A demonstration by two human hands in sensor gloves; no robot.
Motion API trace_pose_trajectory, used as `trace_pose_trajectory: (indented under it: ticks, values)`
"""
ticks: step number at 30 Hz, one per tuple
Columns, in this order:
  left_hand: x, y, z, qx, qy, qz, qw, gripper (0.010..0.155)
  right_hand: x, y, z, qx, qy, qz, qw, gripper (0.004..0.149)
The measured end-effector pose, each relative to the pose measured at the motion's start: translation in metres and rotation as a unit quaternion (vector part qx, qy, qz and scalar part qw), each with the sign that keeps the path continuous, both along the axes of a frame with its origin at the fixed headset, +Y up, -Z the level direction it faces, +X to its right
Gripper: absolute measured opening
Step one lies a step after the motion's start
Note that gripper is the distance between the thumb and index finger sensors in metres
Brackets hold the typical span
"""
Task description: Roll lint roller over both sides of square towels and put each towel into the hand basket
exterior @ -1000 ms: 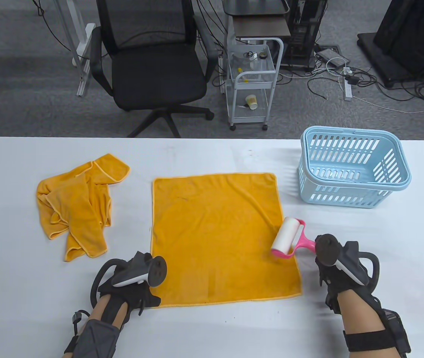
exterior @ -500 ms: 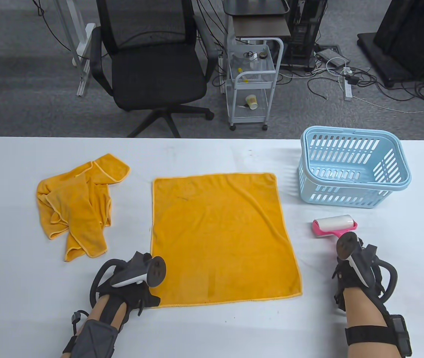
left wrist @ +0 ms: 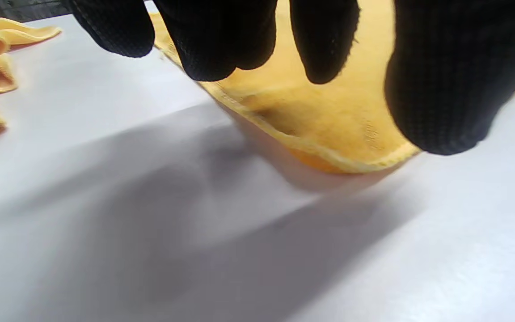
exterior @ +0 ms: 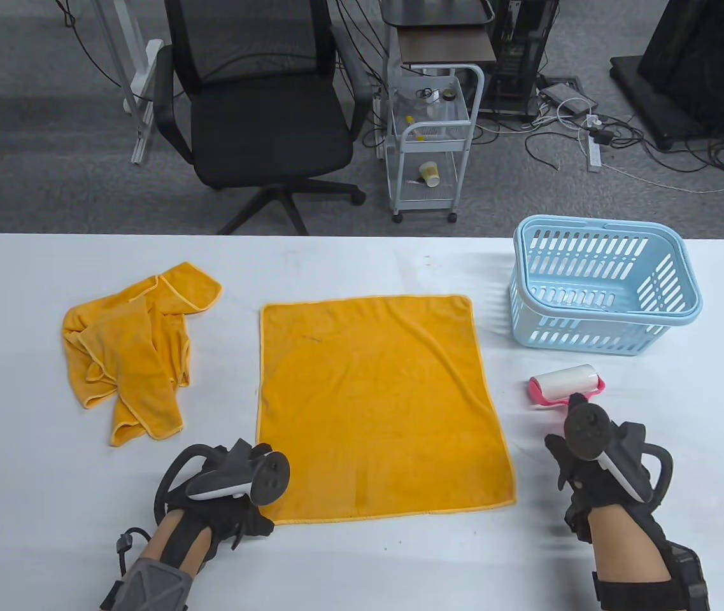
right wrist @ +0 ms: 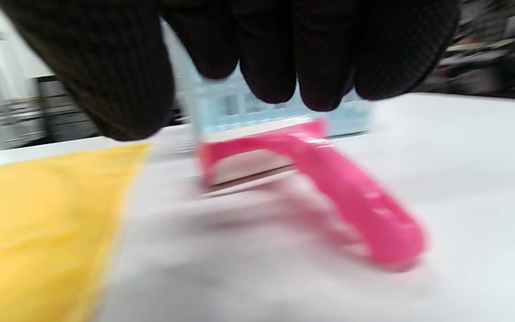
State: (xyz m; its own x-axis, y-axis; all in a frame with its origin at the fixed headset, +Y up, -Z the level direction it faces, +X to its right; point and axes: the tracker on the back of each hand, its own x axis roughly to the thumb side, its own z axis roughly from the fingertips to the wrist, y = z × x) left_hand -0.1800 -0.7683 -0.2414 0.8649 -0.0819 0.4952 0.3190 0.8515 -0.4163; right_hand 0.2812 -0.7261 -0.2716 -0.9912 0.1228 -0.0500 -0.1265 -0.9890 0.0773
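Since a second ago the lint roller [exterior: 564,386] has gone from the spread towel's right edge to the tabletop [exterior: 362,560], just in front of the blue hand basket [exterior: 603,286]. Right hand [exterior: 597,464] hovers behind its pink handle, fingers [right wrist: 324,53] loose, holding nothing. Left hand [exterior: 228,490] hangs relaxed over the front-left corner of the flat orange towel [exterior: 374,401]. A crumpled towel [exterior: 132,350] lies toward the left edge.
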Motion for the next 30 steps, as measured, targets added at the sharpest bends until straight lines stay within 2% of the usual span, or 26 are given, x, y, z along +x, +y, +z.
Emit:
trace_pose_trajectory:
  ticks: [2, 5, 8, 10, 11, 12, 16, 20, 22, 23, 24, 29, 30]
  values:
    - [0.004, -0.004, 0.002, -0.001, -0.009, -0.021, 1.0, 0.067, -0.024, -0.004, 0.003, -0.085, 0.115, -0.024, 0.989, 0.056]
    - [0.008, -0.011, 0.005, -0.002, -0.023, -0.056, 0.998, 0.063, -0.046, -0.02, 0.004, -0.171, 0.159, 0.015, 0.972, 0.054]
    - [0.011, -0.012, 0.007, 0.025, -0.031, -0.078, 0.996, 0.057, -0.067, -0.043, 0.004, -0.205, 0.183, 0.088, 0.957, 0.065]
    - [0.013, -0.013, 0.006, 0.031, -0.031, -0.078, 0.996, 0.053, -0.074, -0.049, 0.006, -0.205, 0.182, 0.136, 0.952, 0.07]
    - [0.014, -0.013, 0.007, 0.035, -0.031, -0.079, 0.996, 0.05, -0.078, -0.052, 0.007, -0.191, 0.186, 0.159, 0.951, 0.068]
    - [0.015, -0.013, 0.007, 0.042, -0.033, -0.081, 0.995, 0.045, -0.08, -0.055, 0.007, -0.18, 0.186, 0.176, 0.95, 0.06]
    - [0.015, -0.011, 0.006, 0.05, -0.031, -0.075, 0.995, 0.036, -0.079, -0.055, 0.005, -0.169, 0.181, 0.157, 0.956, 0.043]
    - [0.006, -0.004, 0.0, 0.032, -0.006, -0.044, 0.998, 0.031, -0.072, -0.053, 0.001, -0.189, 0.177, 0.118, 0.959, 0.041]
    - [0.0, 0.008, -0.003, 0.041, 0.008, -0.011, 0.999, 0.031, -0.064, -0.046, -0.002, -0.195, 0.172, 0.079, 0.962, 0.041]
    - [-0.005, 0.02, -0.004, 0.059, 0.02, 0.011, 0.998, 0.031, -0.054, -0.034, -0.003, -0.185, 0.165, 0.028, 0.968, 0.041]
    - [-0.008, 0.03, -0.004, 0.076, 0.025, 0.025, 0.997, 0.031, -0.051, -0.03, -0.003, -0.178, 0.163, 0.013, 0.97, 0.041]
    - [-0.028, 0.118, 0.009, 0.167, 0.049, 0.084, 0.981, 0.033, -0.03, 0.043, 0.003, -0.083, 0.157, -0.036, 0.983, 0.041]
    - [-0.031, 0.141, 0.015, 0.191, 0.05, 0.091, 0.976, 0.033, -0.026, 0.068, 0.008, -0.056, 0.164, -0.058, 0.983, 0.041]
